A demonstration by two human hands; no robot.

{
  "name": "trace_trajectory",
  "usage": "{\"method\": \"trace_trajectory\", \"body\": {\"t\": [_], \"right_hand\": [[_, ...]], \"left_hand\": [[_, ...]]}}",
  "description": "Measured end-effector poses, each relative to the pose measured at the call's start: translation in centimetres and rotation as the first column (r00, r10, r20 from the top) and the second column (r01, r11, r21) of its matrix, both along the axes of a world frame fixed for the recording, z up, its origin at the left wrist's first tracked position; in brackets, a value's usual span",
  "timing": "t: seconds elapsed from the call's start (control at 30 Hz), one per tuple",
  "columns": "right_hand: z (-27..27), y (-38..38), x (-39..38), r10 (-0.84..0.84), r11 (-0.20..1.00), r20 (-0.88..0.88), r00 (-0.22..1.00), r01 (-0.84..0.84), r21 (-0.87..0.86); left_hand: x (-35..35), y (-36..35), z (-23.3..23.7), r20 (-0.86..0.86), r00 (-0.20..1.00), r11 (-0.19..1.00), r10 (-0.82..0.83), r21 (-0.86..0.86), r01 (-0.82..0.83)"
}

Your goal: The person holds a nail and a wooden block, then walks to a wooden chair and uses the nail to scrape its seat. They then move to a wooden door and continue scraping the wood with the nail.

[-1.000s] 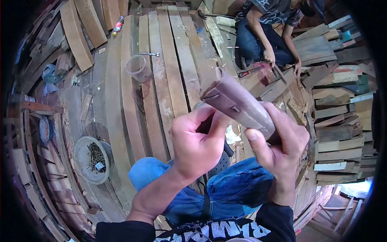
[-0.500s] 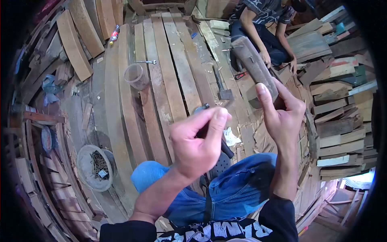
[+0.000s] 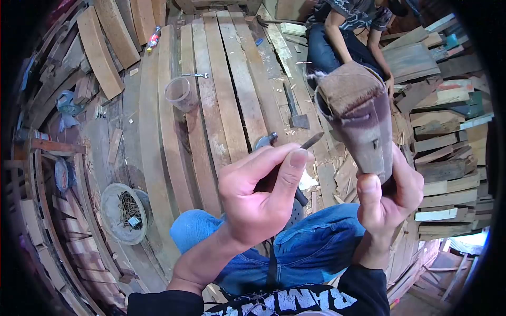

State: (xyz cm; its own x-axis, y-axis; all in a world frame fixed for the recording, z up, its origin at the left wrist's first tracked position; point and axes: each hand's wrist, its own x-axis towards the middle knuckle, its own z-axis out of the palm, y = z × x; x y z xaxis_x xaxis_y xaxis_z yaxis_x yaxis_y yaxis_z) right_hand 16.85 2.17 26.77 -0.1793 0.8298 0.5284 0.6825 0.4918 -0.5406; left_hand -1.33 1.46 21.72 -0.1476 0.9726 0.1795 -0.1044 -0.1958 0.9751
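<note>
My left hand (image 3: 258,195) is closed, with thumb and forefinger pinching a small dark pointed piece (image 3: 313,140); its tip sticks out up and to the right. My right hand (image 3: 390,203) grips the near end of a long, worn grey block (image 3: 363,137). The block is tilted up, its brown, rough far end toward me and a small slot in its upper face. The pointed piece and the block are apart. Just beyond my left hand, a tool with a rounded metal head (image 3: 267,140) is partly hidden.
Long planks (image 3: 211,95) form the floor. On it are a clear plastic tub (image 3: 179,96), a wrench (image 3: 196,75), a square-headed tool (image 3: 299,121) and a bucket (image 3: 108,210) of nails. Another person (image 3: 329,45) sits at the back right. Stacked wood (image 3: 448,179) lines the right side.
My right hand has turned the grey block so its brown end faces me, and has moved slightly right and down. The dark piece in my left hand now shows more clearly.
</note>
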Motion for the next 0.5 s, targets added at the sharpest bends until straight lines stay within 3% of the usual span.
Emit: {"method": "trace_trajectory", "body": {"t": [0.2,0.4,0.5], "right_hand": [[-0.2,-0.2,0.2,-0.065,0.998,-0.022,0.998,0.065,-0.006],[-0.2,0.5,-1.0,0.032,0.989,0.186,0.982,-0.058,0.135],[-0.5,0.7,-1.2,0.011,0.987,0.21,0.978,-0.044,0.156]], "left_hand": [[0.1,0.1,0.0,-0.004,1.0,1.0,0.025,-0.001,-0.025],[-0.3,0.5,-1.5,-0.079,0.997,0.989,0.021,0.148,-0.009],[-0.1,0.5,-0.9,-0.036,0.999,0.996,0.017,0.092,-0.013]]}}
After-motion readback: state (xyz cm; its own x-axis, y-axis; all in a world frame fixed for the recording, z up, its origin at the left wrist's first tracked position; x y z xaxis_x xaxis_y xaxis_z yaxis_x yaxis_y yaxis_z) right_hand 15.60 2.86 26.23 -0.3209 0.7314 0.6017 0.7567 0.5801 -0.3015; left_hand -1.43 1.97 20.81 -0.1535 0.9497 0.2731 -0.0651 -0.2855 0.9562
